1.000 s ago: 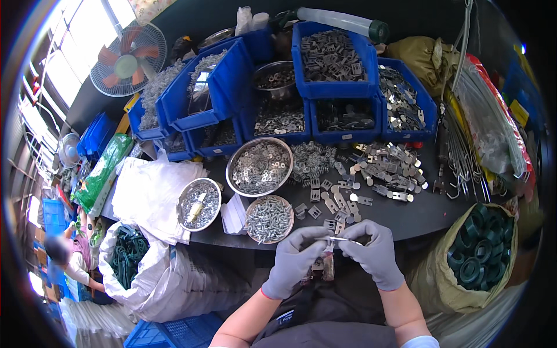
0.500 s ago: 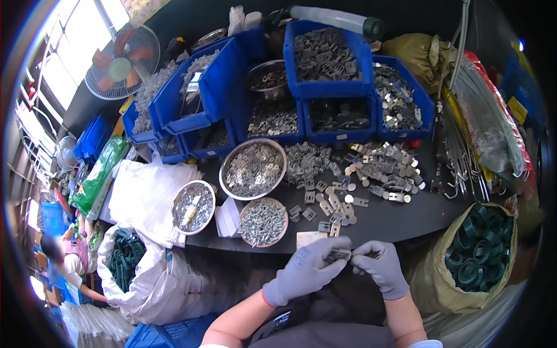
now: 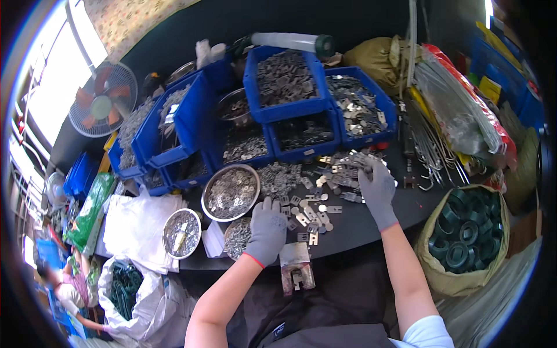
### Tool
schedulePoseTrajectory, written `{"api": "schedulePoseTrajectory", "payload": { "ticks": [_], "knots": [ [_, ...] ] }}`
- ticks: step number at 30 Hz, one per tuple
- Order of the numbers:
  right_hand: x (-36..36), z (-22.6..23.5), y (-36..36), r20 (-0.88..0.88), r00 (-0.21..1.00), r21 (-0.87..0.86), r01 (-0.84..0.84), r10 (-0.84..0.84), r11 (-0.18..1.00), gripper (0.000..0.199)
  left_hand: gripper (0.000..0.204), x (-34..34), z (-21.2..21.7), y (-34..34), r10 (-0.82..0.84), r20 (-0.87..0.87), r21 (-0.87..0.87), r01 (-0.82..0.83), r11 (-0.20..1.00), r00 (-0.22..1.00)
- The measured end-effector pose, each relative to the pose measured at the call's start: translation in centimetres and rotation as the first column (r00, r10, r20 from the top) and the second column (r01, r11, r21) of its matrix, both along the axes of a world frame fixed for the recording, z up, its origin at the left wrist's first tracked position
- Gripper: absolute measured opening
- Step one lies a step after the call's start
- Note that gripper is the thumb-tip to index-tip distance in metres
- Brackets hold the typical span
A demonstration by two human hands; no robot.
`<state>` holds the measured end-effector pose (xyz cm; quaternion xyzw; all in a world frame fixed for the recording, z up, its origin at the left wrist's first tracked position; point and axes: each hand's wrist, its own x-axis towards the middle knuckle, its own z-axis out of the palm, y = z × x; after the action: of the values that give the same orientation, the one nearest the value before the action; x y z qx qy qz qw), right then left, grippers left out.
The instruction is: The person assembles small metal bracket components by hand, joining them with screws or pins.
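Metal parts [image 3: 325, 182] are spread loose on the dark table [image 3: 371, 226] in front of blue bins [image 3: 284, 110]. The pile's far edge is covered by the gloved right hand [image 3: 377, 188]; its grip cannot be told. The gloved left hand [image 3: 267, 229] is laid flat, fingers open, beside a steel bowl [image 3: 231, 192].

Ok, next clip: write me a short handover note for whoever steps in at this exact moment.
Left hand: gloved, resting palm down at the near table edge between the small bowl of washers and the loose flat metal pieces; whether it holds anything cannot be told.
Right hand: gloved, stretched out to the heap of metal brackets in front of the blue bins, fingers on the parts.
A worn block with a small metal piece on it sits on the lap, unattended.
Done: nothing finished shows in view.
Left: parts remain spread loose on the table.
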<state>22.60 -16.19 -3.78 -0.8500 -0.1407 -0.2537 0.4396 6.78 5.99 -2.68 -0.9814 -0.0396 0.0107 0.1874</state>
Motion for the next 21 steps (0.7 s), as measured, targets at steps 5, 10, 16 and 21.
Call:
{"api": "schedulePoseTrajectory", "payload": {
  "ticks": [5,10,16,21],
  "knots": [
    [-5.1,-2.6,0.3,-0.094,0.905,-0.200,-0.426,0.416,0.882,0.020,0.020,0.2,1.2,-0.6,-0.060,0.188,-0.357,0.125,0.926,0.980],
    [-5.0,-2.3,3.3,-0.210,0.848,-0.541,-0.515,0.486,0.665,0.032,0.020,-0.8,1.9,-1.7,0.137,0.402,-0.661,0.183,0.728,0.905],
    [-3.8,-1.2,3.2,-0.363,0.849,-0.696,-0.521,0.384,0.494,0.021,0.029,-3.2,2.5,-2.0,0.328,0.398,-0.899,0.293,0.325,0.857],
    [-8.5,2.9,1.3,-0.215,0.746,0.320,-0.557,0.631,0.767,0.006,0.029,-6.3,2.2,-3.7,0.402,-0.030,-0.697,0.269,-0.665,0.915]
  ]
}}
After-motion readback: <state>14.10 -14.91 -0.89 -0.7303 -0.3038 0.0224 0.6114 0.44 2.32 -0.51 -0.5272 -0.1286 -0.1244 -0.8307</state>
